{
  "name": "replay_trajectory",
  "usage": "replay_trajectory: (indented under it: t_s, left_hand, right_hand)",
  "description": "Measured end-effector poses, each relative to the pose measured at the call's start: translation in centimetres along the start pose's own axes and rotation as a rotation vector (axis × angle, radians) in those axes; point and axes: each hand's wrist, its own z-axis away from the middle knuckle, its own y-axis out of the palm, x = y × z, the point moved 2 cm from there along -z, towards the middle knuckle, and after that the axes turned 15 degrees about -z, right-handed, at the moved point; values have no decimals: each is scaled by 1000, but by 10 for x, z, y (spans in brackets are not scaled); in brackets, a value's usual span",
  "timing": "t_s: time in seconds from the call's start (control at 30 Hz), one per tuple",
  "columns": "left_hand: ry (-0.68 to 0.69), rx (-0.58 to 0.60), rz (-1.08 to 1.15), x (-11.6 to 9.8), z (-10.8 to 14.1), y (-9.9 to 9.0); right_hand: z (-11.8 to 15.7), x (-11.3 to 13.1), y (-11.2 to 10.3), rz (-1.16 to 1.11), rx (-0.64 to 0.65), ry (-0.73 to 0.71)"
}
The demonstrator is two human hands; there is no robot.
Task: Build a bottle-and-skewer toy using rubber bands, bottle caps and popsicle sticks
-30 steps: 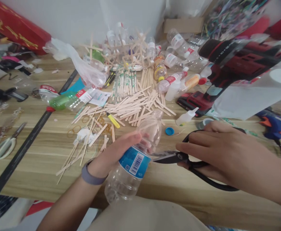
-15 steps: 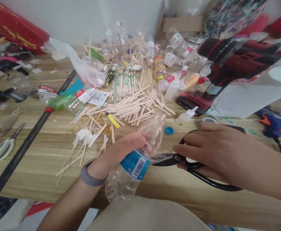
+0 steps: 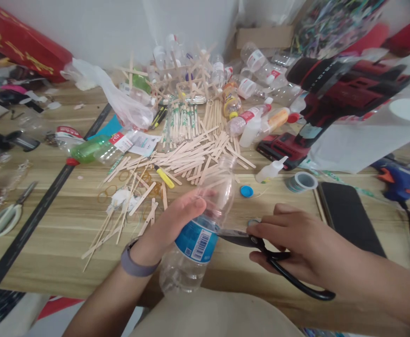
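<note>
Your clearest room is the bare wooden table (image 3: 50,243) along the near edge, left of your left hand (image 3: 171,220). Ahead, the heap of sticks (image 3: 190,154) and the bottles (image 3: 254,70) block the way. On the right, the phone (image 3: 348,215), tape roll (image 3: 300,181) and red drill (image 3: 334,93) narrow the passage.

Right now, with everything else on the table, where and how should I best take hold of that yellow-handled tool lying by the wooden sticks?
Probably take the yellow-handled tool by its yellow handle, coming from above with fingers across its narrow width. It lies flat and slanted on the table, and wooden sticks crowd its far end.
</note>
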Motion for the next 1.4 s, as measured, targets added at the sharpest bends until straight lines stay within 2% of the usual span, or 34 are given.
replay_trajectory:
  t_s: [0.1,0.37,0.5,0.77,0.93,1.1,1.4]
  left_hand:
    - [20,-6,8,2,-1,-1]
    - [26,-130,-11,3,4,4]
    - [24,-137,0,7,4,3]
    - [92,-182,-11,18,3,-1]
    - [79,-191,-92,20,4,-1]
    - [100,-195,-113,18,6,3]
    - [116,-297,-155,22,9,10]
  right_hand:
    - [2,-1,7,-46,-45,4]
    - [5,-3,24,-48,-179,3]
    - [4,-2,28,-30,-234,-2]
    - [3,2,26,-57,-166,106]
    - [4,0,24,-5,-154,85]
    - [4,1,27,16,-182,24]
    - [3,9,41,64,-305,-24]
